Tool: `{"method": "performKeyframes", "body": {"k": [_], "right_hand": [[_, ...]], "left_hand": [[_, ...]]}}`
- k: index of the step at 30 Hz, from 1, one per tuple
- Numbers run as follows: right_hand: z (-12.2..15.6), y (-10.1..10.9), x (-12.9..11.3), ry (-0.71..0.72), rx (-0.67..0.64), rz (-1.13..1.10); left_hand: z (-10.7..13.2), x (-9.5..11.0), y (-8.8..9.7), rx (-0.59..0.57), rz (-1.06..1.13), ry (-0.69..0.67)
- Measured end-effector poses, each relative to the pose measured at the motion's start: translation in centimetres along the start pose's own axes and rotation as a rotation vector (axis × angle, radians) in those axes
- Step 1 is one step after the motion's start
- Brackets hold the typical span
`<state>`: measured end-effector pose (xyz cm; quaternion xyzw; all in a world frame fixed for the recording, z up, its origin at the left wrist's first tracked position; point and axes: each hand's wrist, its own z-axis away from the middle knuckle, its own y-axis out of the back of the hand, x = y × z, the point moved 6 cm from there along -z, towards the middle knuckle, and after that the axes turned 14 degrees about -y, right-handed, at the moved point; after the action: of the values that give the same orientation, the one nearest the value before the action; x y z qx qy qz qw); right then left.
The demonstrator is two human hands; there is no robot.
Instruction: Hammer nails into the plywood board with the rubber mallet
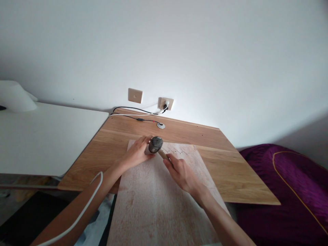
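My right hand (pixel 180 171) is closed around the wooden handle of a mallet (pixel 155 144) with a dark, rounded head. The mallet head is over the far left part of a pale wooden board (pixel 148 201). Just left of the head, my left hand (pixel 140 150) rests at the board's far end with its fingers curled together. What those fingers hold, if anything, is hidden behind the mallet head. A thin zigzag row of small marks or metal pieces (pixel 175 152) runs along the board right of the mallet; their kind is too small to tell.
The board lies on a brown wooden table (pixel 238 177) against a white wall. Cables (pixel 139 119) run along the table's back to a wall socket (pixel 166 103). A white table (pixel 51 140) adjoins on the left. A purple cushioned seat (pixel 289 191) stands on the right. A white cord (pixel 84 212) crosses my left forearm.
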<state>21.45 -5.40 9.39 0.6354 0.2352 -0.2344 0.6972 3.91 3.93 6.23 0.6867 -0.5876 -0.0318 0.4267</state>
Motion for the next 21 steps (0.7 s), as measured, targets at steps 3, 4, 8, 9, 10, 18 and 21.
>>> {"method": "performKeyframes", "body": {"k": [3,4,8,9,10,18,21], "right_hand": [[0.4,0.8,0.7,-0.035,0.041,-0.049],[0.7,1.3,1.0,-0.054,0.07,-0.073],[2.6,2.8,3.2,-0.152,0.101,-0.117],[3.2,3.0,4.0,-0.177,0.086,-0.117],[3.8,3.2,4.9,-0.198,0.072,-0.114],[6.7,3.5,10.4,-0.298,0.094,-0.051],[6.6,3.5,10.6,-0.291,0.109,-0.041]], "left_hand": [[0.1,-0.3,-0.2,-0.003,0.001,0.013],[0.2,-0.4,-0.3,-0.01,0.001,0.018],[0.4,-0.6,-0.3,0.002,-0.033,0.015],[0.4,-0.4,-0.1,0.019,-0.055,0.0],[0.3,-0.1,0.2,0.035,-0.083,-0.024],[-1.7,9.9,-3.7,-0.404,-0.274,-0.603],[-2.1,13.3,-6.6,-0.495,-0.435,-0.709]]}}
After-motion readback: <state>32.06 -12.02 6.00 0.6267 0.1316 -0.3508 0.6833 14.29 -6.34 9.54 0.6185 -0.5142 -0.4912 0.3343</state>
